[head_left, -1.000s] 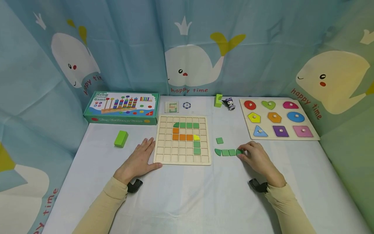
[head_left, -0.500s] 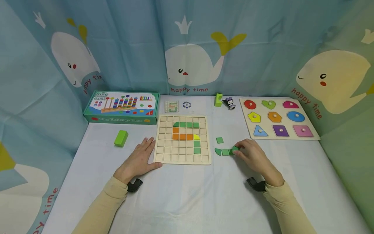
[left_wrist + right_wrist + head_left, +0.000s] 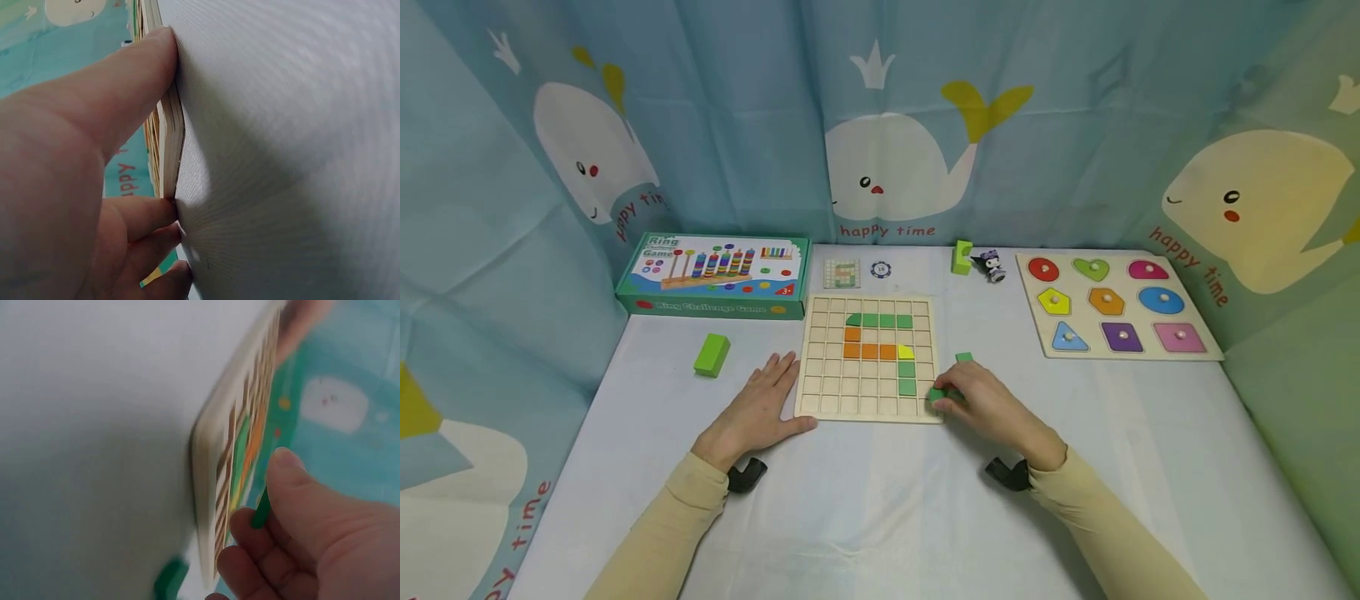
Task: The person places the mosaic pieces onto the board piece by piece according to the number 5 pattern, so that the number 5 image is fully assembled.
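Green tile (image 3: 936, 395), pinched in the right hand (image 3: 988, 407), has moved left over the grid board (image 3: 829, 386); the straight-fingered left hand (image 3: 752, 410) touches the board's edge.

Whale-print curtains (image 3: 1075, 175) wall this table (image 3: 880, 517) into a booth (image 3: 1318, 392).

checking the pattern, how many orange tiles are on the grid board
4 on the grid board: upper tile; in the row just below, left tile, middle tile and right tile.
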Tool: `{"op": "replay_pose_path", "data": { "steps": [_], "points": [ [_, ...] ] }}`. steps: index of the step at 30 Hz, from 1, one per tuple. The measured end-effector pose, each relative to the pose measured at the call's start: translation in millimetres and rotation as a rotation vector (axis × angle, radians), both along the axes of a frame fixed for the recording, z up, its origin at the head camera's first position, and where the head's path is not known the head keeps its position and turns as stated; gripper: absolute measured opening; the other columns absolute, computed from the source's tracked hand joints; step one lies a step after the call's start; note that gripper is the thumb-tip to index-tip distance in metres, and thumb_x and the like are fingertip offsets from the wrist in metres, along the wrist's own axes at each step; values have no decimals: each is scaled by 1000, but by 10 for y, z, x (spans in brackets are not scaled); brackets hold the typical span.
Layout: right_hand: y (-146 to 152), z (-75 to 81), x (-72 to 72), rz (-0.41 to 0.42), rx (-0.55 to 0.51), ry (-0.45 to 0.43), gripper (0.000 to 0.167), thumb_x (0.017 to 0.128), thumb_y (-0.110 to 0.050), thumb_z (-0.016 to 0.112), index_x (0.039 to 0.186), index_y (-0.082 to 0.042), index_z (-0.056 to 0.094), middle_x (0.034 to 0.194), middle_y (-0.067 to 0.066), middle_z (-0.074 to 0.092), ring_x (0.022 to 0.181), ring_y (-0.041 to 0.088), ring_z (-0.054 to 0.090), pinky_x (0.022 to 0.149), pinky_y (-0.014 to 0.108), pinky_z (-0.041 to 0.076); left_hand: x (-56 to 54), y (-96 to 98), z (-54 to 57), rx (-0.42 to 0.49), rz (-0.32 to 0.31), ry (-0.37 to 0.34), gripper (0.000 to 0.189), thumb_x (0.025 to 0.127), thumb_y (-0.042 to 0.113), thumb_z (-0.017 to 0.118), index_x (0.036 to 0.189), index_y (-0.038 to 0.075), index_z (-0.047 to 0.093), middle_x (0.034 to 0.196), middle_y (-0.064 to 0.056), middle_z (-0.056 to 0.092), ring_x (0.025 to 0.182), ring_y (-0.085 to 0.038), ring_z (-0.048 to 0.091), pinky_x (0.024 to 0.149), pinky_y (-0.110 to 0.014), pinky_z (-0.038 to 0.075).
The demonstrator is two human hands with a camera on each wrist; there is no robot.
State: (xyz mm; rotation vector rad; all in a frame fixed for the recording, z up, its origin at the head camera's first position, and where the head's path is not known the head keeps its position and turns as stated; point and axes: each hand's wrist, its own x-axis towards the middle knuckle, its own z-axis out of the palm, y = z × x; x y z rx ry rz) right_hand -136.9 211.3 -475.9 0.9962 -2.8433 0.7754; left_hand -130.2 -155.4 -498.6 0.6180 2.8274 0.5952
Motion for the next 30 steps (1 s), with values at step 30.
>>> {"op": "replay_pose_path", "data": {
  "steps": [30],
  "points": [
    [-370,-179,-15,110,57,147,23,79,-18,84,95,-8,71,94,1,62,84,20,52,72,33,44,-10,-5,-7,-3,3,-6,99,85,52,71,151,-6,25,159,-20,18,145,-37,12,114,-54,16]
  ]
}}
